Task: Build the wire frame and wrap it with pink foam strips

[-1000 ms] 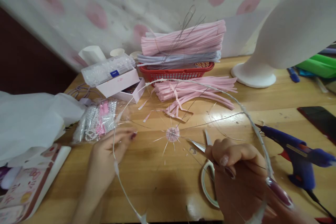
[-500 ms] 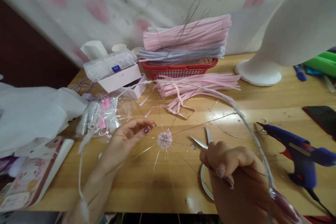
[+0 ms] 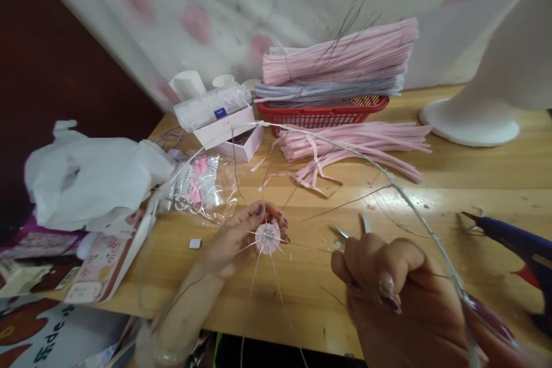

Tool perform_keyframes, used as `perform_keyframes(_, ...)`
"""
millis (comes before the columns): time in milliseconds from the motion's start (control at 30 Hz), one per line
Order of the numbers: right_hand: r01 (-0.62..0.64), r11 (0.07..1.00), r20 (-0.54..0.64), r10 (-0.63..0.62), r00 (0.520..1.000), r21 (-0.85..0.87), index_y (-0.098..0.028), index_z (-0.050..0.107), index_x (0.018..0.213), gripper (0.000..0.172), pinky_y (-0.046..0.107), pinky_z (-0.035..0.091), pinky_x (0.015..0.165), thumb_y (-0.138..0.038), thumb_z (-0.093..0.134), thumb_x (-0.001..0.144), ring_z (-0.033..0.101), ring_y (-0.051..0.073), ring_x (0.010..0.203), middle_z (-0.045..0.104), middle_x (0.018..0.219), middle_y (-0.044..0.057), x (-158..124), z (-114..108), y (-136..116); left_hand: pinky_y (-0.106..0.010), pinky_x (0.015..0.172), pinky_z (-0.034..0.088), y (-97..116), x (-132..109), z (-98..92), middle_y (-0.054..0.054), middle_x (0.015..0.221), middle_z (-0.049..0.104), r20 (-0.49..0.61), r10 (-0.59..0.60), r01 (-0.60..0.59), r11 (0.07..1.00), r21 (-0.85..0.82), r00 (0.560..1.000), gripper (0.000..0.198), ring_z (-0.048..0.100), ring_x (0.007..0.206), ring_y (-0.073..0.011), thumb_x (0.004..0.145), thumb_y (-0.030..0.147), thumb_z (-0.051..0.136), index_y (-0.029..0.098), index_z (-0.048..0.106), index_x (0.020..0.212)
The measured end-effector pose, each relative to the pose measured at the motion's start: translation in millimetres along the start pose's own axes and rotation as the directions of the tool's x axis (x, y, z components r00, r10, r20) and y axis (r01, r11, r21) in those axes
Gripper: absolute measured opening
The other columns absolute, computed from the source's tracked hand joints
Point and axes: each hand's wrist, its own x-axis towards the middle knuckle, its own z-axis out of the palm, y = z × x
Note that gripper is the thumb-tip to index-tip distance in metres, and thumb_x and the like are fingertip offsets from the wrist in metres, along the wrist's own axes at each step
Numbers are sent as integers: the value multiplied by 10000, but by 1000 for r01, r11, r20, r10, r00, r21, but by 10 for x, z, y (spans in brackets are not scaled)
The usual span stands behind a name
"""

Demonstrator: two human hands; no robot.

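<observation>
My left hand point(image 3: 239, 238) pinches a small pink round piece point(image 3: 268, 237) with thin wires sticking out of it like spokes, held just above the wooden table point(image 3: 474, 178). My right hand point(image 3: 388, 293) is curled into a fist around a pair of scissors point(image 3: 351, 227). Only the open blade tips show past the knuckles, pointing away from me. The same hand also touches a large white-wrapped wire hoop point(image 3: 388, 175) that arches over the work area and passes over my left forearm.
A blue glue gun point(image 3: 517, 241) lies at the right. Loose pink strips point(image 3: 357, 146) lie before a red basket point(image 3: 323, 114) stacked with pink bundles. A bead box point(image 3: 213, 106), a bag of beads point(image 3: 198, 184), a white plastic bag point(image 3: 95, 175) and a white foam stand point(image 3: 470, 123) surround the area.
My left hand moved right from the hoop's left side to the pink spoked piece and closed on it. The view shifted left. My right hand kept hold of the scissors.
</observation>
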Motion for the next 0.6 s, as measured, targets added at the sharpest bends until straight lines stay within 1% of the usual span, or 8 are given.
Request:
perform_keyframes(100, 17, 996, 166, -31, 986, 86, -241, 649, 746, 307, 266, 325, 481, -510, 620, 891, 297, 126, 511, 336, 567, -41, 21, -82, 44, -248, 739, 566, -10, -35, 14, -3, 779, 687, -4, 39, -39, 999, -7, 999, 185, 674, 688, -113, 780, 317, 830, 175, 713, 810)
perform_keyframes(167, -49, 991, 205, 22, 979, 126, -246, 653, 788, 284, 282, 354, 505, -495, 569, 894, 322, 143, 544, 355, 608, -28, 18, -120, 20, -259, 738, 563, -17, -52, 25, 3, 774, 676, -6, 55, -55, 998, 1, 998, 183, 664, 683, -113, 767, 305, 835, 187, 702, 808)
perform_keyframes(200, -99, 986, 202, 70, 977, 134, -246, 652, 791, 287, 298, 375, 529, -499, 554, 885, 337, 153, 567, 366, 627, -19, 10, -128, -10, -267, 743, 563, -17, -59, 35, 5, 772, 667, -5, 60, -60, 998, 8, 998, 193, 658, 685, -114, 756, 305, 842, 190, 692, 799)
perform_keyframes(267, -190, 971, 157, 167, 973, 144, -243, 644, 776, 296, 336, 399, 578, -509, 545, 858, 352, 171, 608, 379, 655, -4, -8, -123, -85, -271, 744, 562, -10, -69, 61, 10, 761, 641, -5, 65, -64, 998, 25, 998, 229, 641, 691, -114, 731, 314, 858, 190, 670, 765)
perform_keyframes(333, -243, 957, 118, 226, 967, 159, -240, 633, 758, 306, 359, 406, 601, -517, 536, 845, 351, 179, 624, 382, 666, 4, -20, -106, -147, -263, 729, 559, 4, -80, 93, 17, 744, 617, -8, 66, -65, 997, 37, 998, 257, 622, 683, -108, 703, 304, 878, 189, 651, 736)
perform_keyframes(500, -269, 939, 105, 252, 962, 214, -232, 607, 731, 313, 348, 410, 589, -517, 529, 832, 334, 167, 609, 367, 664, -3, -6, -103, -145, -255, 734, 551, 5, -124, 136, 22, 767, 626, -30, 76, -75, 996, 44, 997, 274, 637, 709, -114, 680, 317, 897, 192, 655, 708)
perform_keyframes(600, -246, 931, 83, 232, 969, 270, -226, 593, 722, 312, 326, 410, 572, -508, 519, 834, 330, 156, 599, 364, 670, -10, 2, -103, -109, -260, 739, 546, -33, -149, 150, 22, 780, 634, -91, 120, -116, 992, 51, 989, 314, 633, 725, -122, 642, 343, 923, 193, 650, 680)
